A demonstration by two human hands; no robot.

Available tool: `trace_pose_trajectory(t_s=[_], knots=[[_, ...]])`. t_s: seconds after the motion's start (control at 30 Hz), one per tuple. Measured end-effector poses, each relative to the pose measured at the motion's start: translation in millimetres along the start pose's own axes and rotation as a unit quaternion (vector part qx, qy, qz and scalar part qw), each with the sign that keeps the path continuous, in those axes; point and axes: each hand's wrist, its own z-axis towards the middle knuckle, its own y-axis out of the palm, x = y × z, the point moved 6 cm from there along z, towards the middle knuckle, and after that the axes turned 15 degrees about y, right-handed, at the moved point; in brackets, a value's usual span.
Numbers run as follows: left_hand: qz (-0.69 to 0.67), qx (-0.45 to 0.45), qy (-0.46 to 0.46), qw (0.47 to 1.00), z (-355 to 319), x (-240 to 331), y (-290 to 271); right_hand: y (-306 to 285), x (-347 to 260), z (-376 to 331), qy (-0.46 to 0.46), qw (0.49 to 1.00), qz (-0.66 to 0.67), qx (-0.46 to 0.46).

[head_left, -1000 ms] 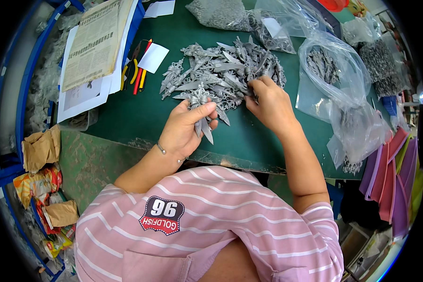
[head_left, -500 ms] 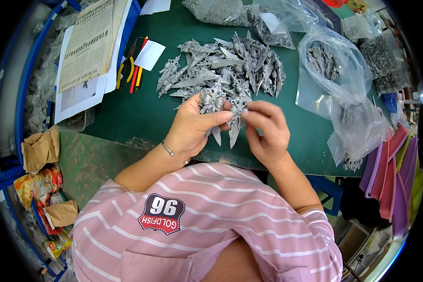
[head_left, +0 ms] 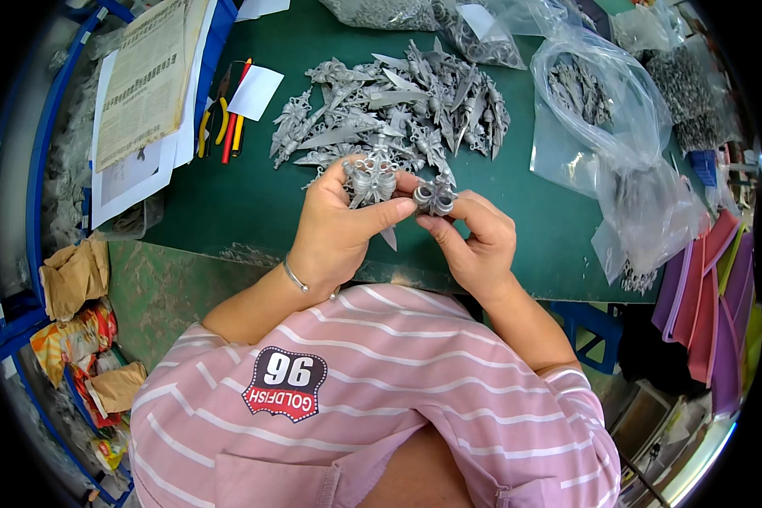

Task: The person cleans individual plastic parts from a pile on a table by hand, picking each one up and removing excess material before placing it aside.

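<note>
My left hand [head_left: 334, 224] is closed around an ornate grey metal piece [head_left: 371, 186] with scrollwork and a pointed blade, whose tip shows below the thumb. A second grey metal piece [head_left: 434, 199] sits just right of it, tilted so that its ring-like openings face up. The fingers and thumb of my right hand [head_left: 483, 241] pinch this second piece, and my left thumb tip meets its left side. Its blade is hidden from view. Beyond both hands lies a heap of similar grey blade-shaped metal pieces [head_left: 406, 102].
Yellow-handled pliers [head_left: 222, 123], a red pen-like tool [head_left: 229, 140] and a white paper slip [head_left: 256, 91] lie left of the heap, near printed sheets [head_left: 144, 93]. To the right rests a clear plastic bag [head_left: 559, 140] of metal parts. More filled bags [head_left: 483, 42] stand at the back.
The right-hand piece has been turned: its blade pointed toward me before, and now its ringed end shows. The left hand keeps its piece. The whole view has shifted slightly.
</note>
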Motion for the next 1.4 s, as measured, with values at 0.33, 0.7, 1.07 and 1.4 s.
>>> trace_pose_trajectory(t_s=[0.33, 0.7, 1.07, 1.4], knots=[[0.041, -0.007, 0.000, 0.999, -0.5, 0.6, -1.2, -1.2, 1.9, 1.1, 0.004, 0.998, 0.043, -0.047], [-0.051, 0.028, -0.076, 0.995, -1.5, -13.0, -5.5, 12.6, 26.4, -8.5, 0.302, 0.878, 0.321, -0.186], [-0.056, 0.056, -0.064, 0.995, 0.5, -13.9, -9.9, 1.0, 16.2, -3.7, 0.096, 0.995, 0.010, 0.006], [-0.164, 0.070, -0.125, 0.976, 0.1, -14.8, -2.7, -6.3, -16.7, -4.0, -0.112, 0.987, -0.081, 0.084]])
